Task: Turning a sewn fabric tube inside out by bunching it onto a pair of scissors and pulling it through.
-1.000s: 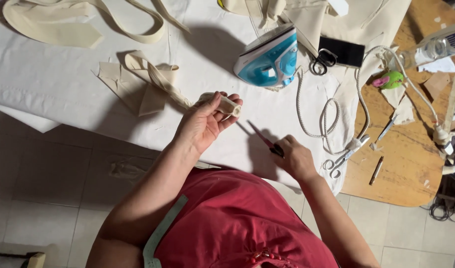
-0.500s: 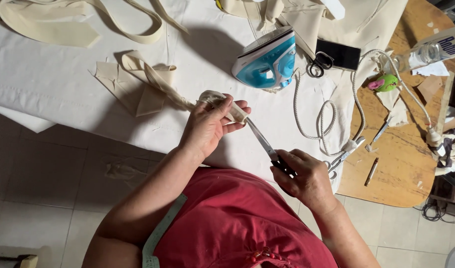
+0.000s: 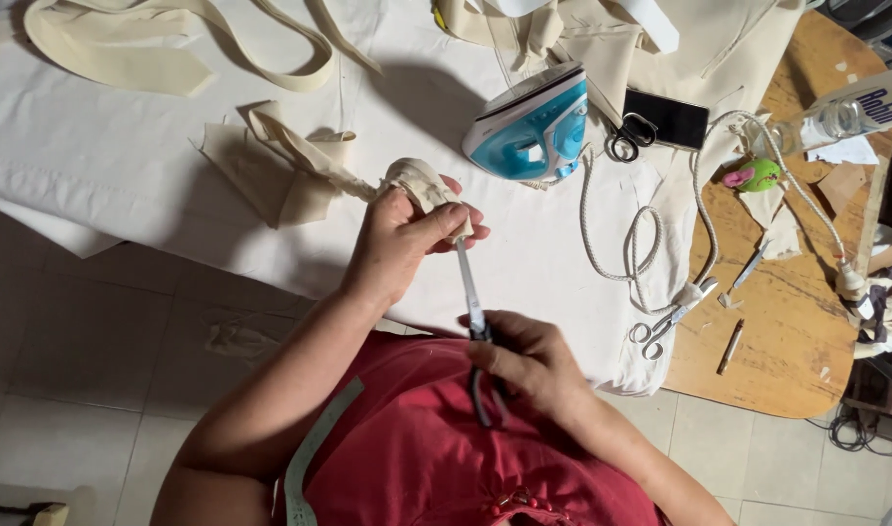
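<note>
Two hands work: left hand (image 3: 399, 239) pinches a cream fabric tube end (image 3: 419, 182); right hand (image 3: 526, 362) grips long metal pliers (image 3: 468, 287) poked inside, near the white-covered table's (image 3: 125, 166) front edge, much fabric apparently still unturned

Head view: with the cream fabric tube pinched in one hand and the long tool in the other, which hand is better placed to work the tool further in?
The right hand. It grips the tool by its handle end, and the tip already meets the cream fabric tube. The left hand is fully occupied pinching the tube.
</note>
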